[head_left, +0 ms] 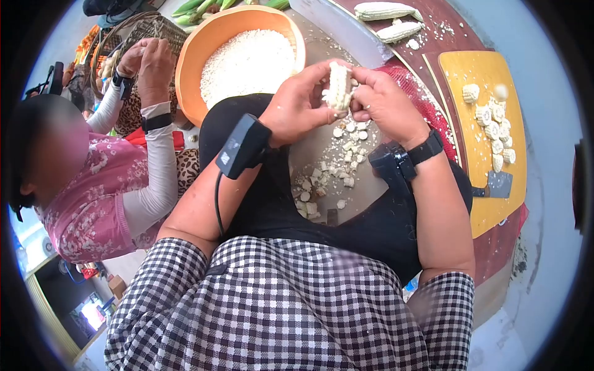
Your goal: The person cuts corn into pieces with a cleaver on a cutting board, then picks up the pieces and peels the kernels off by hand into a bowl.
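Note:
A short piece of white corn cob [340, 88] is held upright between my two hands, above my lap. My left hand [296, 105] wraps it from the left, thumb at its lower end. From the right, my right hand [388, 102] presses against it with curled fingers, and loose kernels show at the cob's edge. Just beyond my left hand stands an orange bowl [190, 77] with a heap of white kernels [250, 67] in it. Chopped cob bits [346, 156] are scattered on the floor below my hands.
At the right, a yellow cutting board [486, 217] bears several cut corn pieces [493, 130] and a cleaver [499, 185]. Two white corn ears [387, 11] lie beyond it, near red mesh [405, 80]. A co-worker [105, 198] sits at left beside a wicker basket [162, 32].

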The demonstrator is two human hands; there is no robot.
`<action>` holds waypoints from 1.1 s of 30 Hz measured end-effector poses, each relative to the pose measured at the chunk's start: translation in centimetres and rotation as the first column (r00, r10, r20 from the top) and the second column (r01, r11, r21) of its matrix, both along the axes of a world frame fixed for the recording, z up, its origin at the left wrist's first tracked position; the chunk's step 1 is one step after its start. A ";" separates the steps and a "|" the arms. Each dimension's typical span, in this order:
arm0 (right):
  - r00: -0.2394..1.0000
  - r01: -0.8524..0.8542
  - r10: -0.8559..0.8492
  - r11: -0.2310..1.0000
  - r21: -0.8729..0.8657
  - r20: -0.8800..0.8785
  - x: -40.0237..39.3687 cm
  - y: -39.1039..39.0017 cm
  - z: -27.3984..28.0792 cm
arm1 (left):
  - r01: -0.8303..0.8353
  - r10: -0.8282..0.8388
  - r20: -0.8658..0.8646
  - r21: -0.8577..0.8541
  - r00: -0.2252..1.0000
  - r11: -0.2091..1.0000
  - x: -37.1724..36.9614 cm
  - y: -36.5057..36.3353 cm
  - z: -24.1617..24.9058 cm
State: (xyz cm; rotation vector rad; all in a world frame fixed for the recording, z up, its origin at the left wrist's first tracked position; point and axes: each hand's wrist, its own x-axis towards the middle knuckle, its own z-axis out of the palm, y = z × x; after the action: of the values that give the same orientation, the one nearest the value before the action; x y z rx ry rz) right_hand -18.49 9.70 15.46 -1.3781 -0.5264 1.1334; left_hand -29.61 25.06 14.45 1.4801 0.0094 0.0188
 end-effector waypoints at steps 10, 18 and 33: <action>0.961 0.017 0.030 0.986 0.164 -0.277 0.0 -0.1 0.9 | -0.019 0.013 -0.040 -0.170 0.999 0.985 -0.1 0.1 0.6; 0.994 -0.007 0.015 0.997 0.077 -0.104 -0.1 0.3 -0.2 | -0.041 0.036 -0.067 -0.074 0.997 0.996 -0.1 0.0 0.3; 0.976 0.003 0.038 0.982 0.188 -0.213 -0.4 0.3 0.2 | -0.087 0.079 -0.089 -0.094 0.993 0.992 -0.2 0.5 0.8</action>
State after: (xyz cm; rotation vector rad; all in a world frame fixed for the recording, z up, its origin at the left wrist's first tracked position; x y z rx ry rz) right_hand -18.86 9.97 15.64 -1.0750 -0.4754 1.1992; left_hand -29.82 25.55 15.27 1.3806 0.1394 0.0225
